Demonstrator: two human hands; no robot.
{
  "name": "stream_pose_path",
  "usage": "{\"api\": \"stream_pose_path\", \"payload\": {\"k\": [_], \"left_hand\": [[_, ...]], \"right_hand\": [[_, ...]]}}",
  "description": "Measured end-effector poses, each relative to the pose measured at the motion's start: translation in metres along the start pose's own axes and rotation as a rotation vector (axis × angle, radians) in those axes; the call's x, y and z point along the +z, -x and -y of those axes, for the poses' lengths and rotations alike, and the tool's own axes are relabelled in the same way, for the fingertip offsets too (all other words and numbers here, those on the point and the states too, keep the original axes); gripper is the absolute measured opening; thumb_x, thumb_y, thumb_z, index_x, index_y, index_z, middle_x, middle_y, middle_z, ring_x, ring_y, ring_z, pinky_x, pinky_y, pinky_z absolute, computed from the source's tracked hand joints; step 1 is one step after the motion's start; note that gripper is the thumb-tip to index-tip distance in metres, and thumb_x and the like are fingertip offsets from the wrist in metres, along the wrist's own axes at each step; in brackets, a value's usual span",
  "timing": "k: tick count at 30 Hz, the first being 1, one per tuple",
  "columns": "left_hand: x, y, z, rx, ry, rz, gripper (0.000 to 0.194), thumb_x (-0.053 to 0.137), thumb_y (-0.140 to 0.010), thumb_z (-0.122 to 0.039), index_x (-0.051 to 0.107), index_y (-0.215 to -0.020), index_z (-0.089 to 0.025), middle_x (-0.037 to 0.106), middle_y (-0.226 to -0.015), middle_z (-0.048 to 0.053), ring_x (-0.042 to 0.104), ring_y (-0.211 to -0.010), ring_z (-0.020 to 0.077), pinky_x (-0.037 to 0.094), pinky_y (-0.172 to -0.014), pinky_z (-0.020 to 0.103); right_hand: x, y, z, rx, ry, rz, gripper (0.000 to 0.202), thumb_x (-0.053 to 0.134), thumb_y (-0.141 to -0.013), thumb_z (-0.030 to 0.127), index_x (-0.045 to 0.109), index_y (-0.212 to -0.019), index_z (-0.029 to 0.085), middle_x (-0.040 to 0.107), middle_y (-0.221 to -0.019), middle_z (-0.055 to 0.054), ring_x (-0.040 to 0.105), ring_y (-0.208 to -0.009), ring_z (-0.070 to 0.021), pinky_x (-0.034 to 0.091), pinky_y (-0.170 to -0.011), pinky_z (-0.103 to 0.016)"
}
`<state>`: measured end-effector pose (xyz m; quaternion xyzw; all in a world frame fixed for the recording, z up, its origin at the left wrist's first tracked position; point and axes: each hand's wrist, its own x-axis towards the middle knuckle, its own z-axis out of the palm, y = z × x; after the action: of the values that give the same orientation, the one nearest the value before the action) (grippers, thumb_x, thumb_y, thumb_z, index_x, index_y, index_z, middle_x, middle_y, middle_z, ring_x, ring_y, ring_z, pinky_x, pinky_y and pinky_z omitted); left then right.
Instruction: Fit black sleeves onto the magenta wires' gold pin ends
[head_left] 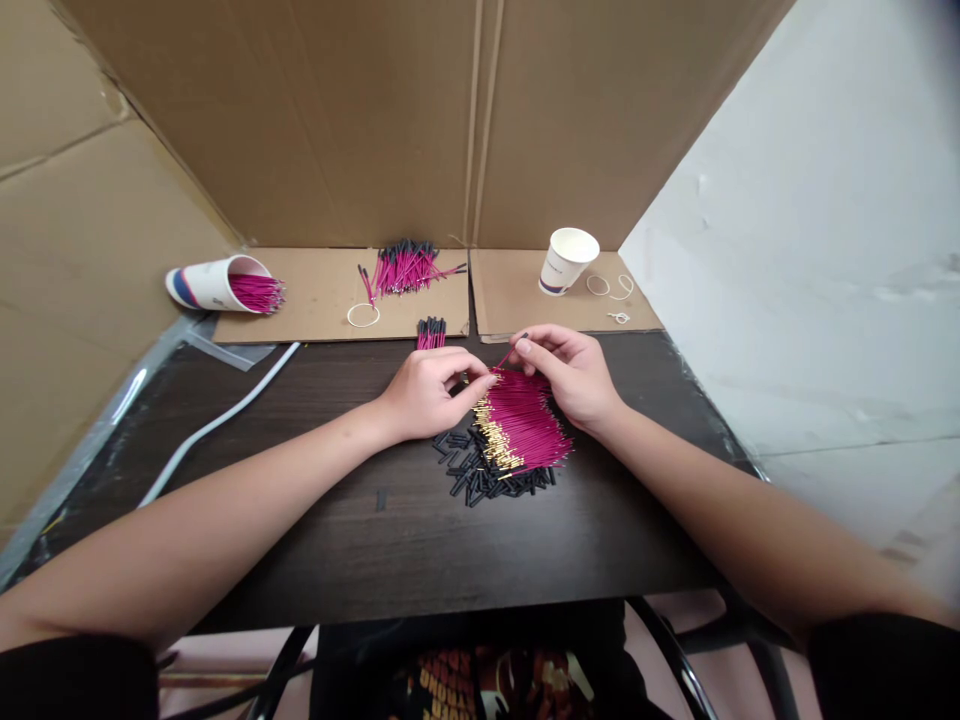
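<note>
A thin magenta wire runs slantwise between my two hands. My left hand pinches its lower left end between thumb and forefinger. At the upper right end, where a short black sleeve shows, my right hand is closed in a pinch. Below my fingers lies a thick bundle of magenta wires with gold-coloured tips facing left. Loose black sleeves are heaped under and in front of that bundle. Just beyond my left hand is a small group of black-capped magenta wires.
On the cardboard strip at the back lies a larger pile of black-capped wires near a rubber band. A tipped paper cup holds magenta wires. Another paper cup stands upright beside more bands. A pale cable crosses the left side.
</note>
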<state>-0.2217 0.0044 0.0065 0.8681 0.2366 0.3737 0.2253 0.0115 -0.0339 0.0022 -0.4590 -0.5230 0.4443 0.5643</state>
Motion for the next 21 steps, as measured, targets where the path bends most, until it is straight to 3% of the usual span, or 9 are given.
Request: {"api": "stream_pose_path", "payload": {"k": [21], "left_hand": [[0.0005, 0.0003, 0.0017, -0.014, -0.025, 0.0, 0.02, 0.069, -0.105, -0.031, 0.08, -0.095, -0.017, 0.074, -0.079, 0.003, 0.053, -0.058, 0.0117, 0.045, -0.059, 0.028]], "right_hand": [[-0.0006, -0.0002, -0.0009, -0.014, 0.037, 0.003, 0.032, 0.089, -0.089, 0.054, 0.082, -0.098, 0.025, 0.079, -0.085, -0.002, 0.062, -0.067, -0.014, 0.056, -0.067, -0.033]]}}
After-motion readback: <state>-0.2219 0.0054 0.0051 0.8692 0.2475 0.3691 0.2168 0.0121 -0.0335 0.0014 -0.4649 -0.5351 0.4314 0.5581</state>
